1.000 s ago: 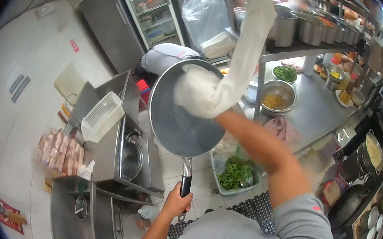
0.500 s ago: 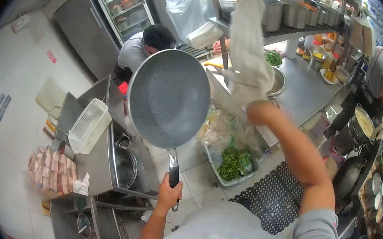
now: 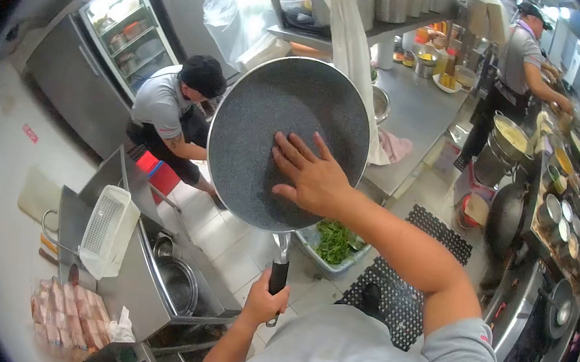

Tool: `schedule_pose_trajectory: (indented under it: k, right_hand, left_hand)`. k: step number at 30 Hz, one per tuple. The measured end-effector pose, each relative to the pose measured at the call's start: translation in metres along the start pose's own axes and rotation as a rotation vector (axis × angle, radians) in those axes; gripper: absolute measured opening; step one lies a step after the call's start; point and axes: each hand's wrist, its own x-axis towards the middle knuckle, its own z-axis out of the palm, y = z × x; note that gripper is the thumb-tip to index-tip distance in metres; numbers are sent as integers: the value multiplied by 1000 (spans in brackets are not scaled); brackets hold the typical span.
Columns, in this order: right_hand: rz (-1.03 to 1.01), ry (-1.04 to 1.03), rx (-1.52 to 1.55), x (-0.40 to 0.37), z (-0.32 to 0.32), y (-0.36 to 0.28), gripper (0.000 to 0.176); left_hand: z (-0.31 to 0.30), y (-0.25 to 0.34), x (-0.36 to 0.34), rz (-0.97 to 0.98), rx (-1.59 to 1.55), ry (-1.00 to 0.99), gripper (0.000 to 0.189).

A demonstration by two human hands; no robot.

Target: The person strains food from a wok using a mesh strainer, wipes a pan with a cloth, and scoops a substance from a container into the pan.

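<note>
A large grey frying pan (image 3: 254, 120) is held up in front of me, its inner face toward the camera. My left hand (image 3: 266, 300) is wrapped round its black handle near the bottom. Across the pan's inner surface lies my right hand (image 3: 312, 176), fingers spread, with nothing held. A whitish cloth (image 3: 349, 37) hangs from above behind the pan's right edge. Below the pan, a tub of green leaves (image 3: 338, 244) stands on the floor.
A co-worker (image 3: 170, 103) bends down at the left, beyond the pan; another (image 3: 521, 64) stands by the stove at the right. A metal sink unit (image 3: 141, 293) with a white basket (image 3: 109, 232) is at left. A black perforated mat (image 3: 408, 273) lies on the floor.
My right hand has left the hanging cloth and moved onto the pan. The pan appears larger and slightly to the right. The view has shifted, and the co-worker at left is bent lower.
</note>
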Motion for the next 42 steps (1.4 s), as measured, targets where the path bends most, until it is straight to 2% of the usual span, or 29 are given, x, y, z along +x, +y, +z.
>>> schedule_pose_trajectory:
  k: [5,7,8,9,10,11,12,13,18,20,21,22,24,26,28,30,32,34,36,37,38,39,40,41,42]
  right_hand:
    - [99,-40,-30,-16,-16,-3,64]
    - [169,-19,56,-33,-35,-3,65]
    - [209,-27,74,-42,-39,-1,65]
    - [248,-59,124,-53,-47,3,67]
    - [267,-88,103,-68,-38,14,69]
    - [282,-36,22,-87,-26,21,72]
    - [341,-52,0,-101,-25,27,74]
    - [377,-66,-11,-119,-30,34,76]
    - [601,-8,-119,-200,-80,44,77]
    - [801,-21,-119,-240,-118,32,74]
    - [778,187,-210,-264,-138,20,70]
    - [817,202,-237,-289,-161,4,70]
    - [954,361,-24,-341,-219,-37,63]
    - [1152,396,490,-392,-284,-89,56]
    - [1211,596,569,-439,-316,-145,45]
    - [1265,792,800,-476,-332,-193,39]
    - [1311,878,879,-501,-343,-230,38]
    - [1393,937,865,-523,-343,-249,39]
    - [1613,808,626,-534,-347,-257,40]
    - [1659,830,555,-536,-348,-259,41]
    - [1696,847,478,-538,-346,-262,41]
    - [1722,830,429,-544,-342,-264,40]
    - [1758,821,373,-550,-339,-269,40]
    - [1735,797,384,-554,-336,-273,40]
    - [1814,890,419,-557,-334,-277,39]
  left_hand:
    - [2,-5,1,8,-17,-118,24]
    - [6,-14,3,-38,138,-52,22]
    - [11,-13,5,-24,-13,-114,21]
    - [16,-16,5,-36,9,-105,21]
    - [26,-4,6,-3,23,-204,20]
    - [35,-4,6,10,-17,-238,20]
    - [38,-7,10,-15,89,-243,20]
    - [44,-12,14,40,59,-307,20]
    - [90,-3,24,27,126,-545,19]
    - [112,4,27,-4,187,-620,19]
    - [130,15,27,-10,268,-685,19]
    - [150,24,26,-13,343,-758,19]
    - [193,37,22,20,423,-899,21]
    - [238,43,19,-49,484,-1132,22]
    - [294,43,13,-44,590,-1262,21]
    - [359,45,-8,-168,721,-1561,19]
    - [427,40,-45,-237,797,-1811,18]
    - [488,12,-84,-275,877,-2006,18]
    - [543,-27,-119,-251,939,-2286,31]
    - [554,-51,-137,-143,908,-2173,45]
    - [573,-104,-143,288,756,-2185,54]
    - [590,-103,-172,82,695,-2466,50]
    - [606,-92,-204,-59,951,-2463,41]
    - [613,-111,-217,-112,837,-2485,34]
    - [620,-131,-231,-166,723,-2509,27]
